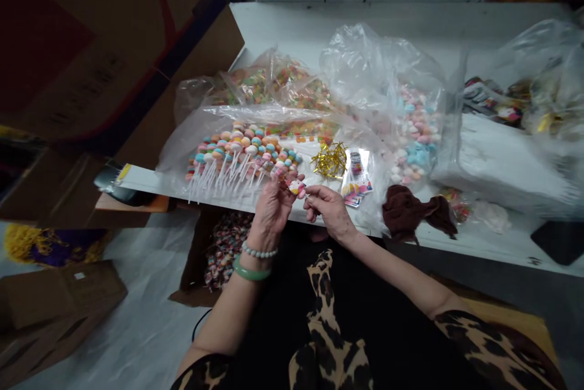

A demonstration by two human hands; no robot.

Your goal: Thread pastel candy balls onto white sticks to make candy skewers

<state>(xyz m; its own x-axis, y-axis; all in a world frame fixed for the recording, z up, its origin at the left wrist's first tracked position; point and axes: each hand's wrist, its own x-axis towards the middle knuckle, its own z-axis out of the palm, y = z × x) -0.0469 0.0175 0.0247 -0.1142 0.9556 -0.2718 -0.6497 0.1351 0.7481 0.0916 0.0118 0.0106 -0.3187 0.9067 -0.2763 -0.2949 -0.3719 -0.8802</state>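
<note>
My left hand [272, 204], wearing a beaded bracelet and a green bangle, is closed around a small candy lollipop in a printed wrapper [296, 188]. Thumb and finger of my right hand [332, 210] pinch its near end, where a bit of white shows; the exact grip is too small to make out. Just beyond my left hand lies a pile of striped candy lollipops [255, 145] with their white sticks [216, 174] toward me. Gold twist ties [329, 160] form a loose heap past my hands. Flat printed wrappers [356, 186] lie to the right of them.
Clear plastic bags of orange-green candies [292, 89] and pastel candies [416, 134] stand behind. A brown cloth [404, 212] hangs over the table edge at right. One large carton [114, 43] looms at left. Below the table, an open box holds wrapped candies [228, 244].
</note>
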